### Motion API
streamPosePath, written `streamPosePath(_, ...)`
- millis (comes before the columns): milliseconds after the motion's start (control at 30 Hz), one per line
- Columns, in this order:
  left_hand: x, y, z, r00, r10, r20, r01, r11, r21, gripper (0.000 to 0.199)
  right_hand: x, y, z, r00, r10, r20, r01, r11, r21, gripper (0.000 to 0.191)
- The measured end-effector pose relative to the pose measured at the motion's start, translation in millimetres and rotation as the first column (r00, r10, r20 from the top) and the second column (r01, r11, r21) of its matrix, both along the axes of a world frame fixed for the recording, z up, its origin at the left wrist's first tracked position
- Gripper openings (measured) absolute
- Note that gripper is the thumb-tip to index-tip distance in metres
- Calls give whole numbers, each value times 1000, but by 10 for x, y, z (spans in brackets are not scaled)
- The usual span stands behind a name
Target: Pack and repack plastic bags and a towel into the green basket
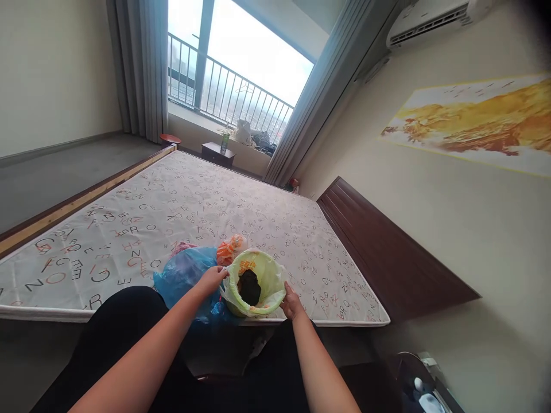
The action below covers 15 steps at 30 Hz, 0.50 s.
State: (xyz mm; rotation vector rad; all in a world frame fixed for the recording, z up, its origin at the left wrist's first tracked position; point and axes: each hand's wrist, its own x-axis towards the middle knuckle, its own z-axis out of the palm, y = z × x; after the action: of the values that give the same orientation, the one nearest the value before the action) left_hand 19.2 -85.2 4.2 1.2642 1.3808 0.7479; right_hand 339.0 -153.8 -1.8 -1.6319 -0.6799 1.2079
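Observation:
A pale green trash bin (235, 281), lined with a thin whitish trash bag (270, 275), stands before me at the mattress's near edge, its mouth tilted toward me. Inside lie a dark crumpled item (249, 288) and something with orange print. My left hand (212, 281) pinches the bag's edge at the left of the rim. On the right side, my right hand (293, 301) grips the bag at the rim, fingers partly hidden behind it. Against the bin's left side sits a blue plastic bag (185, 272), and behind it an orange-and-white plastic bag (231, 249).
The bare mattress (241, 201) with printed letters spreads ahead, with a dark wooden headboard (387, 246) on the right. A nightstand (217, 154) with a green bottle stands near the window. At lower right is a small round table (413, 373) with items.

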Motion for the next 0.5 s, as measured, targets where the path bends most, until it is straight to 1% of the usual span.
streamPosePath(100,-51,-8,166,991,59,119,-66,996,57,38,-46,22,-13,1000,16,-1,-16,999,48,43)
streamPosePath(133,-63,-27,231,990,82,115,-94,990,101,39,-74,25,-16,1000,16,9,-16,999,52,44)
streamPosePath(167,-68,-59,299,991,107,75,-118,978,172,37,-109,24,-20,1000,9,13,-9,999,54,45)
streamPosePath(200,-63,-104,366,990,141,14,-140,954,265,34,-153,18,-26,1000,-1,27,-1,998,62,45)
streamPosePath(267,-10,-237,493,961,246,-123,-164,872,462,28,-267,-13,-41,992,-26,126,12,994,110,43)
streamPosePath(333,101,-411,594,922,326,-206,-145,788,598,25,-412,-70,-46,949,-61,308,9,986,167,38)
streamPosePath(367,176,-505,630,914,338,-224,-123,759,640,25,-491,-104,-41,912,-78,402,2,982,186,36)
streamPosePath(433,346,-690,669,926,294,-235,-52,718,694,23,-644,-171,-18,850,-99,517,-6,980,197,31)
streamPosePath(467,431,-776,672,942,239,-235,-2,706,708,23,-709,-199,-4,840,-104,533,-4,980,197,30)
streamPosePath(500,512,-856,666,961,154,-231,60,699,713,24,-763,-222,8,842,-108,529,2,980,198,30)
